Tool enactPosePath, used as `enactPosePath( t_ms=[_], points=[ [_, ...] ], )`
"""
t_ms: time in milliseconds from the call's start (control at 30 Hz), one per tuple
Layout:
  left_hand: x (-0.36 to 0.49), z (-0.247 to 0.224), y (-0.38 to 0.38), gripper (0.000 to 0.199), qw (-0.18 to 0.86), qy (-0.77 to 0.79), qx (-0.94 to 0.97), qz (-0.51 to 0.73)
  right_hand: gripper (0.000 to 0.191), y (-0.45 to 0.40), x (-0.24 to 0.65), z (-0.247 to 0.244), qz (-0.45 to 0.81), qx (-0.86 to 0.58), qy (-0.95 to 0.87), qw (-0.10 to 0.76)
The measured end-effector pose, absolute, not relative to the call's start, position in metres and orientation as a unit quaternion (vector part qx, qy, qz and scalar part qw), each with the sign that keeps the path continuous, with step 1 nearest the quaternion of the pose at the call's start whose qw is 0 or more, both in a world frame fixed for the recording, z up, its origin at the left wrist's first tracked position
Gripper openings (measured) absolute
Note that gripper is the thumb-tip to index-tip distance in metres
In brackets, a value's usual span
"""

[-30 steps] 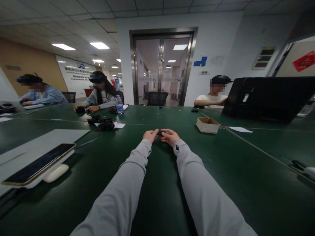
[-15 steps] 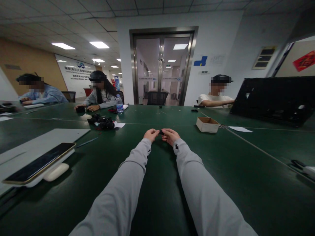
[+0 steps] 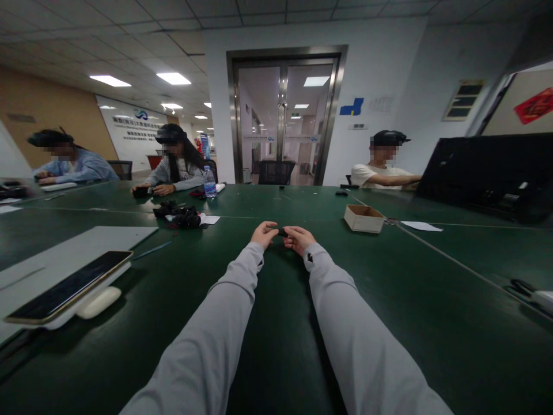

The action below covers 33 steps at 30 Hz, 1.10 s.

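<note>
One small dark piece is pinched in the right hand over the desk, left of the open box; the left hand has parted its fingers, so the right seemingly bears the hold; left-thumb contact I cannot tell.

From here, this person's right hand has a small dark thing in a pinch grip, and the left hand is right beside it with finger and thumb parted, can't tell if touching. Green worktop has an open box to the right, phone to the left, and a co-worker has an arm out toward a big black panel.
</note>
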<state>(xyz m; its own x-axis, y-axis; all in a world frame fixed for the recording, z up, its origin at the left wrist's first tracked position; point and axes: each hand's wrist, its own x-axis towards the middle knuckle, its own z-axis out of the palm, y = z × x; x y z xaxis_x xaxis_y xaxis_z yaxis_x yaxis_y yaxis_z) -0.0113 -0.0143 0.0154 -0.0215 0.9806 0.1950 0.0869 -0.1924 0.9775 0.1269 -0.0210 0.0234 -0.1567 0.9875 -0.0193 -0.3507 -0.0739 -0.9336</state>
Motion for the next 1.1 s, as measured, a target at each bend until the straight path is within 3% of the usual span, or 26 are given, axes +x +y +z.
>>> enactPosePath(
  t_ms=[500,967,1100],
  points=[
    [-0.0097,0.0205,-0.0152,0.018,0.411,0.525,0.570,0.481,0.012,-0.0188,0.1276,0.0212,0.639,-0.357,-0.434,0.525],
    [-0.0097,0.0234,-0.0172,0.031,0.441,0.520,0.558,0.473,0.008,-0.0218,0.1275,0.0245,0.638,-0.366,-0.432,0.521],
    [-0.0089,0.0257,-0.0194,0.023,0.424,0.523,0.569,0.473,0.009,-0.0226,0.1272,0.0245,0.639,-0.362,-0.434,0.523]
  ],
)
